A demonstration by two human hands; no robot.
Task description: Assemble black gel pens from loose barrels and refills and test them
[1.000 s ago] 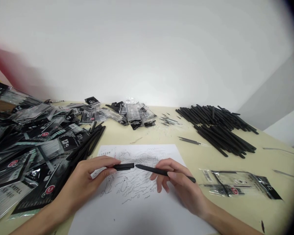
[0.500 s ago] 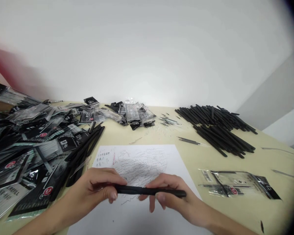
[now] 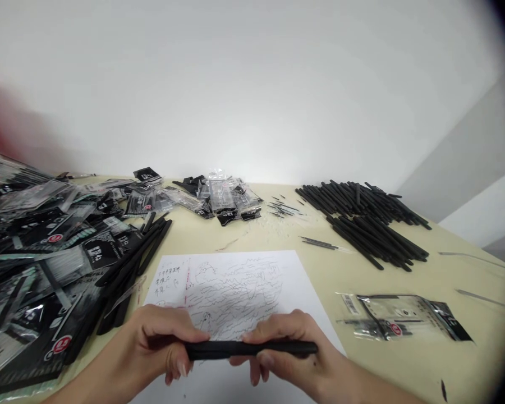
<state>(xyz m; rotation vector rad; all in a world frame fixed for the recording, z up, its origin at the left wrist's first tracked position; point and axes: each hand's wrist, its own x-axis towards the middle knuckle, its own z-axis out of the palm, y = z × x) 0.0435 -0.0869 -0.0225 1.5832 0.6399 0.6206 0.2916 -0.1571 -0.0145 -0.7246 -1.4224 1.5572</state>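
Observation:
A slim black pen [image 3: 231,349] lies level between both my hands, above a white sheet of paper [image 3: 235,286] covered in scribbles. My left hand [image 3: 155,348] pinches its left end, fingers closed round it. My right hand [image 3: 290,359] grips the right end, fingers curled under the barrel. The cap sits joined to the barrel, so the pen reads as one piece.
A big heap of black pens [image 3: 362,216] lies at the back right. Plastic refill packets [image 3: 46,247] crowd the left side, with more packets [image 3: 227,196] at the back middle. One packet [image 3: 399,317] lies right of the paper. Loose black pens [image 3: 130,264] rest left of the sheet.
The cap in my left hand and the barrel in my right came together into one pen. Both hands drew nearer to me and lower over the paper.

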